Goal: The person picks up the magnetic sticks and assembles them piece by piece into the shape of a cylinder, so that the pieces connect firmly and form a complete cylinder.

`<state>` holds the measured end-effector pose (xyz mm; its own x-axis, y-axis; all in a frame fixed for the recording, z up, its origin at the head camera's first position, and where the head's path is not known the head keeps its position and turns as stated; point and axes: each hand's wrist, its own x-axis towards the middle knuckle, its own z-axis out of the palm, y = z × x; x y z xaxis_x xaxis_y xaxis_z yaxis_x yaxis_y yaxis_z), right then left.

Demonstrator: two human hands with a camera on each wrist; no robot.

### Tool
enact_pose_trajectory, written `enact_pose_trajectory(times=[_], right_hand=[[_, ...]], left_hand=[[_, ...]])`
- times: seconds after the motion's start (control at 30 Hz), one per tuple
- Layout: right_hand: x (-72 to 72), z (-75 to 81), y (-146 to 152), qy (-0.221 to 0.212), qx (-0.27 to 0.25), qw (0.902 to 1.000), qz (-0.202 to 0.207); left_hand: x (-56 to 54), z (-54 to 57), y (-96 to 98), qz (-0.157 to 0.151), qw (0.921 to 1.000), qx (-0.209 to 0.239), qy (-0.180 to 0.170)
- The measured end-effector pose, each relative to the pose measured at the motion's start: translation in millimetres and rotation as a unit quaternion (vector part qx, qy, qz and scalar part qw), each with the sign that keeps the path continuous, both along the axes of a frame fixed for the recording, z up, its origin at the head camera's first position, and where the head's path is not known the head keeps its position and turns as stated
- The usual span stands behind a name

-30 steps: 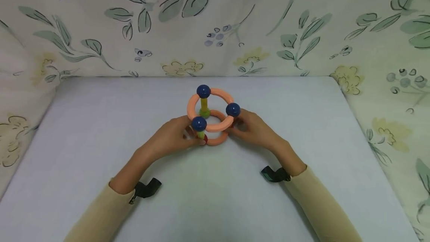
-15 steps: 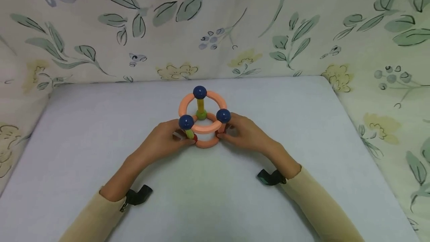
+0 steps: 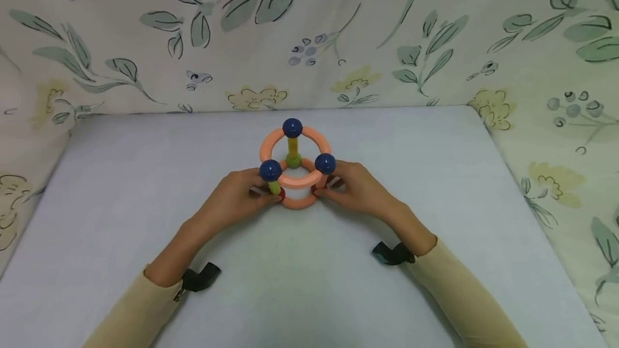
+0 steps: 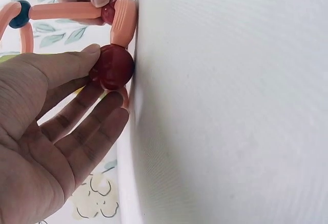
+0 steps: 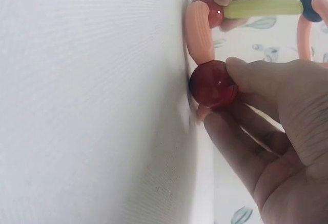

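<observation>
A magnetic ball-and-stick frame stands on the table between both hands. Its upper ring joins curved orange sticks (image 3: 298, 180) with three blue balls (image 3: 292, 128). The lower ring has a green ball (image 3: 293, 160) at the back and two red balls in front. A yellow stick (image 3: 292, 147), a yellow-green stick (image 5: 262, 8) and a straight orange stick (image 4: 66, 11) stand upright between the rings. My left hand (image 3: 242, 193) pinches the left red ball (image 4: 114, 67) between thumb and fingers. With thumb and fingers, my right hand (image 3: 357, 189) pinches the right red ball (image 5: 213, 85).
The white table (image 3: 300, 283) spreads around the frame, with its far edge behind it. Floral cloth (image 3: 367, 31) hangs at the back and sides. A black wrist camera (image 3: 200, 277) sits below the left wrist, another black camera (image 3: 393, 254) below the right.
The frame has turned clockwise seen from above, so its two front blue balls now lie side by side. Both hands stay on it; the left has shifted slightly left.
</observation>
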<state>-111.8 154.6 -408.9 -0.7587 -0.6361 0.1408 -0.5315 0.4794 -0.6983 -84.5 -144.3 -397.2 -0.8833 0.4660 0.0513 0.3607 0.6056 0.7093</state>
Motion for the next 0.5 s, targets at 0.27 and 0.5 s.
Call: enact_pose_trajectory(times=[0.27,0.5], right_hand=[[-0.1,-2.9,1.3,-0.035,-0.029,0.9989,0.000],[-0.4,-1.3,-0.1,-0.028,-0.006,0.9996,-0.005]], left_hand=[[-0.5,-1.1,2.3,0.001,0.9999,-0.013,0.001],[0.9,-0.3,1.6,0.003,0.9997,-0.019,0.014]])
